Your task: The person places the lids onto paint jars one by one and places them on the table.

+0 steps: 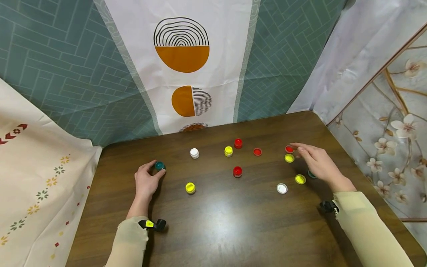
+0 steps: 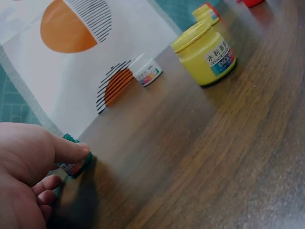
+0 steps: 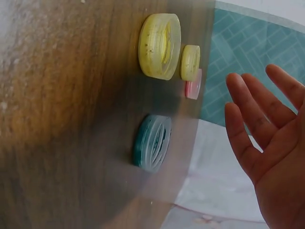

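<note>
At the table's left, my left hand [image 1: 146, 180] pinches a small teal paint jar [image 1: 160, 166] between thumb and fingers. The left wrist view has the thumb over the near side of this jar [image 2: 80, 167], which stands on the table. My right hand [image 1: 317, 163] is held above the table at the right, fingers extended and holding nothing. Beneath it lies a teal lid [image 3: 152, 143], partly hidden in the head view. Close by are two yellow lids [image 1: 300, 179] and a red lid [image 1: 289, 149].
A white jar [image 1: 194, 153], two yellow jars [image 1: 190, 188] and two red jars [image 1: 237, 171] stand between the hands. Another red lid [image 1: 257, 152] and a white lid [image 1: 281, 188] lie to their right. Patterned cloth [image 1: 213, 66] hangs behind the wooden table [image 1: 207, 237].
</note>
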`<state>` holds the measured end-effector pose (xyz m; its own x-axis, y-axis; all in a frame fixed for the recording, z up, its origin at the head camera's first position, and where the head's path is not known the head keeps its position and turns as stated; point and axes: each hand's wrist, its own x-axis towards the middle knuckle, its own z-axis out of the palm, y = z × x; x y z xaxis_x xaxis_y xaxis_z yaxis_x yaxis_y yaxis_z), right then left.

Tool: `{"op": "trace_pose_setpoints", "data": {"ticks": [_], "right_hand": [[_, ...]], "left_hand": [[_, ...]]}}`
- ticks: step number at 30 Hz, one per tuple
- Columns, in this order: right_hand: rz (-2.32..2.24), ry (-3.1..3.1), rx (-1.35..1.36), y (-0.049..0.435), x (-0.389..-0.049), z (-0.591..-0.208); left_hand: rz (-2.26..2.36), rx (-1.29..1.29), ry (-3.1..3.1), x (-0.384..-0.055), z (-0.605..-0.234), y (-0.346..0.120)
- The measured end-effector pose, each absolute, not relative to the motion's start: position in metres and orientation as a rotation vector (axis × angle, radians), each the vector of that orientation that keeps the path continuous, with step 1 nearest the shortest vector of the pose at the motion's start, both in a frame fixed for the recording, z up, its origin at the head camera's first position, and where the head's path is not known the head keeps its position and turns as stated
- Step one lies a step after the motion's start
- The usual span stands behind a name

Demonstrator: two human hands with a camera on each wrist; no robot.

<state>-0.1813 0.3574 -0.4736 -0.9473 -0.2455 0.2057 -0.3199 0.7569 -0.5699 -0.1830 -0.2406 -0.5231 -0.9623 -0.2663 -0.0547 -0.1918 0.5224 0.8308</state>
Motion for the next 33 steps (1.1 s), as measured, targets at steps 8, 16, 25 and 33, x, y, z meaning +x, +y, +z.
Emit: {"op": "trace_pose_setpoints", "data": {"ticks": [8, 16, 25, 33], "right_hand": [[0.948, -2.847, 0.404, 0.361, -0.176, -0.472], [0.955, -2.828, 0.376, 0.364, -0.17, -0.473], [0.907, -2.801, 0.353, 0.368, -0.168, -0.479], [0.89, -2.81, 0.293, 0.375, -0.164, -0.481]], "left_hand": [[-1.405, 0.438, -2.654, -0.182, -0.522, -0.239], [-1.495, 0.425, -2.612, -0.181, -0.523, -0.243], [-1.662, 0.379, -2.372, -0.174, -0.523, -0.241], [-1.806, 0.153, -2.118, -0.153, -0.496, -0.214]]}}
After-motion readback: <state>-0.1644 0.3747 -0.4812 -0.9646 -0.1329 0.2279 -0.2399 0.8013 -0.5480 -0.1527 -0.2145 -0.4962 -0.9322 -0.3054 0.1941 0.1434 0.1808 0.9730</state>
